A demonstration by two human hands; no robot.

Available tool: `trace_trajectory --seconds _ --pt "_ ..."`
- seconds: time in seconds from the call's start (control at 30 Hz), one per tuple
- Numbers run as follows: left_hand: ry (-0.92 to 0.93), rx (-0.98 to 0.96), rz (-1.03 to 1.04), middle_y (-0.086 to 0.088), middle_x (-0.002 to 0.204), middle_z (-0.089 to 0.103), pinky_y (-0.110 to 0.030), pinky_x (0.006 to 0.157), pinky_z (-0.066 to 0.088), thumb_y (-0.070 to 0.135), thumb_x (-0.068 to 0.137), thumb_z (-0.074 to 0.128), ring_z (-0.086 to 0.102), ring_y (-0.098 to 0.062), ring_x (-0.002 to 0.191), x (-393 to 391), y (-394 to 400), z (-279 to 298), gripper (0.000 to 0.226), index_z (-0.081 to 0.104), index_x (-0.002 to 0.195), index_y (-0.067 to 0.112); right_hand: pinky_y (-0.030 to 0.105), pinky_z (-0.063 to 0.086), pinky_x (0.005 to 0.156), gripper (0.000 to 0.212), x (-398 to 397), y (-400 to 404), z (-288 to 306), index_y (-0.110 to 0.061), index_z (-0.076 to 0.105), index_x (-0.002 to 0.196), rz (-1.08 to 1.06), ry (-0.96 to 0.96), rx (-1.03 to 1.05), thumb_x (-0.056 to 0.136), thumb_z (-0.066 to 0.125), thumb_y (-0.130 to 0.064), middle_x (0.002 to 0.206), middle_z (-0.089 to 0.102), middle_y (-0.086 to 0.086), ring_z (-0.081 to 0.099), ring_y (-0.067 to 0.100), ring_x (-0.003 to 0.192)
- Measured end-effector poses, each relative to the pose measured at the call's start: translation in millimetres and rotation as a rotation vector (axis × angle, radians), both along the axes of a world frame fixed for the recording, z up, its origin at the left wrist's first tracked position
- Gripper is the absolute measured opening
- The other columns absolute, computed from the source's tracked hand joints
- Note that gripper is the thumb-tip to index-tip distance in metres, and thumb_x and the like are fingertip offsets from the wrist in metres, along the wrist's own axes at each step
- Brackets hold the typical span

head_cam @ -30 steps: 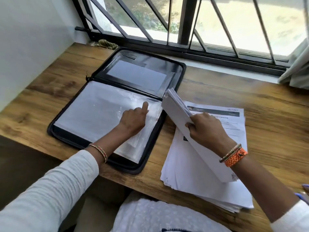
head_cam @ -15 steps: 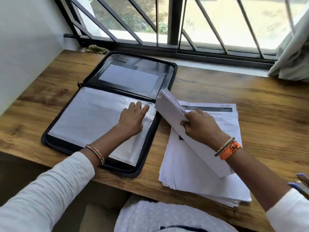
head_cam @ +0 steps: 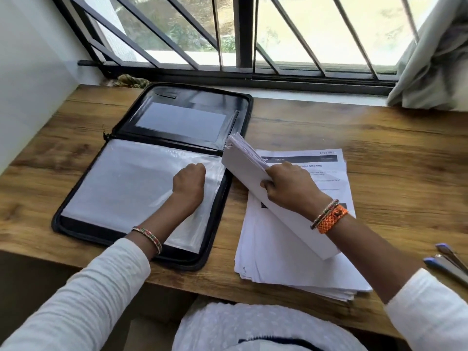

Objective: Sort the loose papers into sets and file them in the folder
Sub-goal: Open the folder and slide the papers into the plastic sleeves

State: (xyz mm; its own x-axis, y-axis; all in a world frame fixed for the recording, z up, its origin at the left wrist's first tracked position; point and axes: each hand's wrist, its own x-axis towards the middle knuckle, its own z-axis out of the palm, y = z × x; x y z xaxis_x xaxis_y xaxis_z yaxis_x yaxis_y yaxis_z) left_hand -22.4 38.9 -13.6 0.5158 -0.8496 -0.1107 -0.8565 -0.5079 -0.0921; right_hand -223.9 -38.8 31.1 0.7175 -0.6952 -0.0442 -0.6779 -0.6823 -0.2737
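A black zip folder (head_cam: 243,110) lies open on the left of the wooden desk (head_cam: 379,148), with a clear plastic sleeve (head_cam: 126,186) over its near half. My left hand (head_cam: 188,183) rests on the sleeve near its right edge. Its fingers are curled and seem to pinch the plastic, which is lifted there. My right hand (head_cam: 291,186) grips a white set of papers (head_cam: 243,160), tilted up on edge just right of the folder. Below it lies the stack of loose papers (head_cam: 291,269), with a printed sheet on top.
Pens (head_cam: 445,264) lie at the desk's right edge. A barred window (head_cam: 245,46) runs along the back, with a curtain (head_cam: 435,59) at the right and a crumpled cloth (head_cam: 131,81) on the sill. A white wall (head_cam: 30,84) bounds the left side.
My left hand's fingers have curled from flat and pointing into a fist on the sleeve. My right hand still holds the paper set in the same spot. The camera has shifted slightly.
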Motion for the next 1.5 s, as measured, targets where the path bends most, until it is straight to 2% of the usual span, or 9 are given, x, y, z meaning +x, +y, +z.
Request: trace_trajectory --seconds 0.17,0.37,0.47,0.6,0.77,1.0,1.27,1.4,1.5 --pt "-0.011 -0.077 -0.023 -0.014 0.097 0.063 -0.031 0.063 0.036 0.005 0.088 0.051 0.062 -0.033 0.09 2.5 1.9 2.9 0.011 0.061 0.093 0.004 0.03 0.037 0.064 0.023 -0.7 1.8 2.0 -0.007 0.06 0.098 0.0 0.002 -0.001 0.093 0.052 -0.028 0.087 0.05 0.009 0.053 0.028 0.078" --pt "0.687 -0.09 0.167 -0.005 0.062 0.06 -0.02 0.049 0.038 0.014 0.077 0.075 0.053 -0.014 0.054 17.8 -8.9 30.1 0.019 0.063 0.063 0.009 0.032 0.04 0.063 0.021 -2.0 -0.8 6.9 -0.008 0.062 0.097 0.039 -0.004 0.022 0.092 0.053 -0.027 0.09 0.055 0.01 0.057 0.03 0.082" --pt "0.932 -0.076 0.243 -0.008 0.06 0.057 -0.019 0.047 0.043 0.013 0.082 0.073 0.051 -0.014 0.053 28.4 -12.2 36.6 0.026 0.06 0.062 0.005 0.031 0.035 0.061 0.015 -8.1 -0.3 9.6 -0.01 0.06 0.089 0.046 -0.048 -0.001 0.091 0.052 -0.022 0.083 0.053 0.007 0.057 0.031 0.08" --pt "0.815 -0.067 0.234 -0.01 0.054 0.056 -0.017 0.041 0.044 -0.003 0.084 0.058 0.05 -0.016 0.042 32.7 -10.0 33.9 0.021 0.059 0.063 0.002 0.032 0.031 0.061 0.012 -15.2 3.9 15.6 -0.012 0.058 0.084 0.081 -0.088 -0.083 0.091 0.052 -0.019 0.091 0.064 0.011 0.058 0.037 0.084" --pt "0.748 -0.123 0.195 -0.009 0.059 0.056 -0.018 0.043 0.046 0.006 0.084 0.056 0.054 -0.016 0.046 34.4 -14.5 46.2 0.018 0.061 0.067 0.005 0.033 0.04 0.057 0.014 -5.6 11.8 17.2 -0.012 0.067 0.087 0.218 -0.119 -0.143 0.088 0.054 -0.016 0.086 0.066 0.005 0.062 0.034 0.077" --pt "0.759 -0.184 0.207 -0.008 0.056 0.052 -0.014 0.037 0.028 0.011 0.086 0.062 0.043 -0.013 0.038 40.1 -21.1 64.8 0.011 0.07 0.084 0.003 0.025 0.027 0.045 0.017 7.0 31.0 1.5 -0.014 0.067 0.072 0.243 0.01 -0.22 0.062 0.063 -0.001 0.066 0.059 -0.001 0.051 0.02 0.046" --pt "0.707 -0.226 0.146 -0.006 0.057 0.057 -0.02 0.044 0.036 0.012 0.084 0.063 0.047 -0.015 0.044 36.4 -30.8 75.6 0.011 0.072 0.085 0.007 0.031 0.032 0.058 0.023 14.7 27.3 1.4 -0.008 0.066 0.089 0.331 0.107 -0.245 0.073 0.052 0.002 0.086 0.063 0.008 0.062 0.031 0.073" --pt "0.68 -0.259 0.099 -0.003 0.064 0.059 -0.019 0.042 0.037 0.012 0.085 0.064 0.049 -0.014 0.051 33.2 -32.5 82.5 0.007 0.07 0.087 0.01 0.024 0.016 0.041 0.021 16.2 27.0 -0.8 -0.015 0.061 0.058 0.409 0.215 -0.344 0.051 0.07 0.003 0.057 0.054 0.001 0.051 0.02 0.039" --pt "0.591 -0.236 0.025 -0.002 0.075 0.059 -0.022 0.051 0.042 0.009 0.081 0.062 0.051 -0.016 0.06 23.2 -31.6 91.5 0.013 0.064 0.091 0.017 0.023 0.004 0.044 0.016 22.5 26.9 5.2 -0.014 0.061 0.066 0.425 0.194 -0.329 0.06 0.063 0.001 0.066 0.057 0.002 0.054 0.022 0.046"
